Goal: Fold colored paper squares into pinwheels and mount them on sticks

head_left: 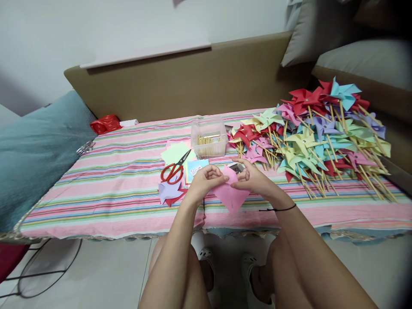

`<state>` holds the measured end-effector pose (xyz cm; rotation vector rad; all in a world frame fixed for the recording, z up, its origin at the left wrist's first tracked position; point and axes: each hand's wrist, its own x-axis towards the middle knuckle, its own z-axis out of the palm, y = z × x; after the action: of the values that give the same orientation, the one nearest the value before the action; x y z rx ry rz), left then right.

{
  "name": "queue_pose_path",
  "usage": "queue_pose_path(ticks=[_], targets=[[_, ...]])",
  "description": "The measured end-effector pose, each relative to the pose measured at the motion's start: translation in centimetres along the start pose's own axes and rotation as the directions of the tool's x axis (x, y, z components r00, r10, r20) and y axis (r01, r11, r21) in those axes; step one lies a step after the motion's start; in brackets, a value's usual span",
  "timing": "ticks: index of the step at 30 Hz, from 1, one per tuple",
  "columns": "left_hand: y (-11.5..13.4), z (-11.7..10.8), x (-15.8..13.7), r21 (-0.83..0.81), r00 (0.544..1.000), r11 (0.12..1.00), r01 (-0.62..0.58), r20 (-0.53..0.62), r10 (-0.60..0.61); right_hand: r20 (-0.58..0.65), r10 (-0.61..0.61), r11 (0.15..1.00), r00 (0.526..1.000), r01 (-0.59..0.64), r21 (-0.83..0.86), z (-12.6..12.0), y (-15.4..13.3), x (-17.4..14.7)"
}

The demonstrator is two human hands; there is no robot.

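Note:
A pink paper square, with a slit showing near its lower corner, hangs between my two hands above the striped cloth. My left hand pinches its left upper edge between thumb and fingers. On the other side my right hand is closed on the paper with the thumb in front. Just behind the fingers is a small box of tiny metal pieces, partly hidden by my right hand. Scissors with red handles lie to the left on coloured paper sheets. Below them are cut purple and red paper pieces.
A clear plastic box holding wooden sticks stands behind my hands. Many finished paper pinwheels on sticks are heaped at the right. A red plastic bag and a metal item lie at the far left, beside a blue cushion.

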<state>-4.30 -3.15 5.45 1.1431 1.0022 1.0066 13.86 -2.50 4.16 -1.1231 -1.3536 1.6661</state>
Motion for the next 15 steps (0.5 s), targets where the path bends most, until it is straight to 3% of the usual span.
queue_pose_path(ticks=[11, 15], targets=[[-0.62, -0.14, -0.02, 0.091, 0.995, 0.991, 0.096, -0.036, -0.093, 0.013, -0.017, 1.0, 1.0, 0.017, 0.001, 0.11, -0.17, -0.22], [-0.74, 0.01, -0.06, 0.11, 0.997, 0.991, 0.072, -0.039, -0.068, 0.005, -0.012, 1.0, 1.0, 0.012, -0.008, 0.17, -0.15, -0.16]])
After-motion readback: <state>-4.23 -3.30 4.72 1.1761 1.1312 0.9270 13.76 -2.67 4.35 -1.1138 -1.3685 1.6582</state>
